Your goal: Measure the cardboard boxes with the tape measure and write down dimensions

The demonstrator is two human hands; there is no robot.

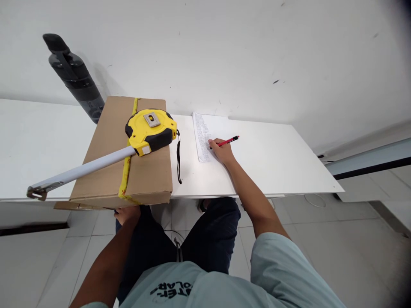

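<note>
My right hand [222,150] is closed round a red and black pen [228,140], its tip on a narrow strip of written paper [201,133] lying on the white table [276,162]. My left hand [127,213] rests at the near edge of a cardboard box [105,167] sealed with yellow tape; its fingers are hidden under the box. A yellow and black tape measure [150,130] sits on top of the box, its white blade [80,171] pulled out to the left past the box's edge.
A black cylindrical bottle-like object [75,77] leans against the white wall behind the box. The tape measure's black wrist strap [178,160] hangs onto the table. My legs and a tiled floor [321,239] lie below the table edge.
</note>
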